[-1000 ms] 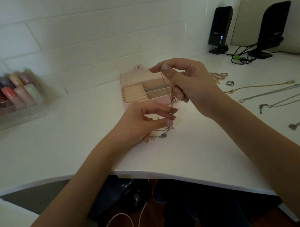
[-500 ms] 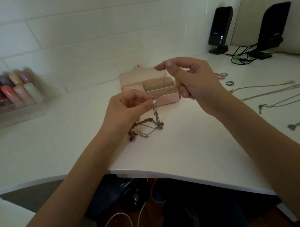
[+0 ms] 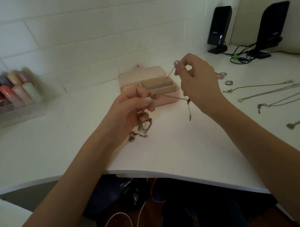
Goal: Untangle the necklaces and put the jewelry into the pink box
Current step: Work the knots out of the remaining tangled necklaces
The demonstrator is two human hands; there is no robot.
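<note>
Pink box point(image 3: 169, 95) holds no jewelry we can see; our left hand point(image 3: 131, 109) and right hand point(image 3: 198, 83) both pinch the tangled necklaces point(image 3: 144, 125).

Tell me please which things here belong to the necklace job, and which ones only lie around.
Belong to the job:
- tangled necklaces, pinched by left hand and right hand
- pink box, open
- loose necklaces on the desk
- rings

Only lying around:
- two black speakers
- cables
- tray of coloured bottles
</note>
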